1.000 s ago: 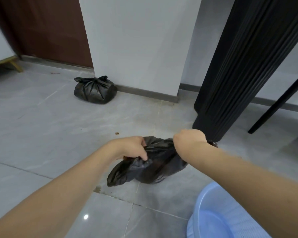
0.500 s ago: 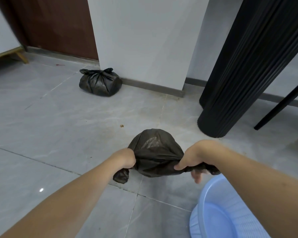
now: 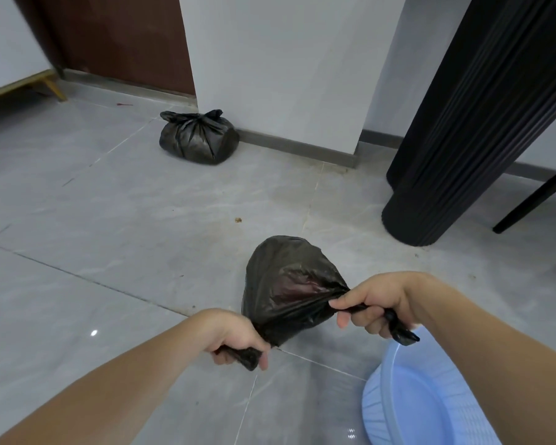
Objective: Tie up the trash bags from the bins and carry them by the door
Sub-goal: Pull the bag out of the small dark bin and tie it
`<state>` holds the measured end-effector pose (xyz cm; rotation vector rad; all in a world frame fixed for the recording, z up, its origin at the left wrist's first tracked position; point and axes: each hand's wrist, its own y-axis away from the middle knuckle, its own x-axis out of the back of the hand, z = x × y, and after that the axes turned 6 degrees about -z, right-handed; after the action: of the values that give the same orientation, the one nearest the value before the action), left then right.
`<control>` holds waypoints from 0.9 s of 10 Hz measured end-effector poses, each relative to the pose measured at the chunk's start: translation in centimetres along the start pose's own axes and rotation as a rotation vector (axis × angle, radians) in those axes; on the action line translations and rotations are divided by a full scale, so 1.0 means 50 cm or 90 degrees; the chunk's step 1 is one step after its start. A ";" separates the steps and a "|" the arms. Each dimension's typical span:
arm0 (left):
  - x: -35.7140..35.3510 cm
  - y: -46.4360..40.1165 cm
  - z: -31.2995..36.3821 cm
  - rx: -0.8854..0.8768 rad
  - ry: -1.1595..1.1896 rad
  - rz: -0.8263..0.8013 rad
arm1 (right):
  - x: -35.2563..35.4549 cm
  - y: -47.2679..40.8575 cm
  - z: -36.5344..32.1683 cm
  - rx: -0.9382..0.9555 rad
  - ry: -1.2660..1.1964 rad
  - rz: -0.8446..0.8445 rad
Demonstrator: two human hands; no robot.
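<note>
Trash bag (image 3: 289, 284) number two is right in front of you, its bulging body low over the grey floor tiles (image 3: 109, 220) (whether it rests on them or hangs just clear, the view does not settle), with the blue plastic basin (image 3: 430, 403) just beside it at your right. Your left hand (image 3: 231, 335) has its fingers curled tight round one twisted corner of the bag's mouth, and your right hand (image 3: 376, 303) grips the other twisted corner, the two drawn apart so the film is stretched taut between them. It looks light and only part full, soft and yielding, and the thin plastic is slick and likely to tear if you yank. So keep your hold on those rolled ends, near the body of the bag, where the film is bunched thick. Cross them to make the knot. The tied bag (image 3: 198, 138) already sits well apart, against the white wall (image 3: 286, 75) beside the brown door (image 3: 119, 40).
</note>
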<state>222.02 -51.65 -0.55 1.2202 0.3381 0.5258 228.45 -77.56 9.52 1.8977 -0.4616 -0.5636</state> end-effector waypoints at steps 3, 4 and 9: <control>0.066 0.070 0.027 -0.401 0.586 0.037 | 0.015 -0.002 -0.018 0.350 -0.289 0.027; 0.071 0.090 0.061 -0.478 0.684 0.039 | 0.010 -0.008 -0.025 0.423 -0.434 0.036; 0.033 0.090 0.060 -0.398 -0.078 0.564 | -0.096 -0.079 0.024 0.722 -1.065 -0.287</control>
<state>224.04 -52.01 4.73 0.7287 -0.4857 1.2029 224.05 -74.32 6.27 2.0364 -1.6537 -2.6322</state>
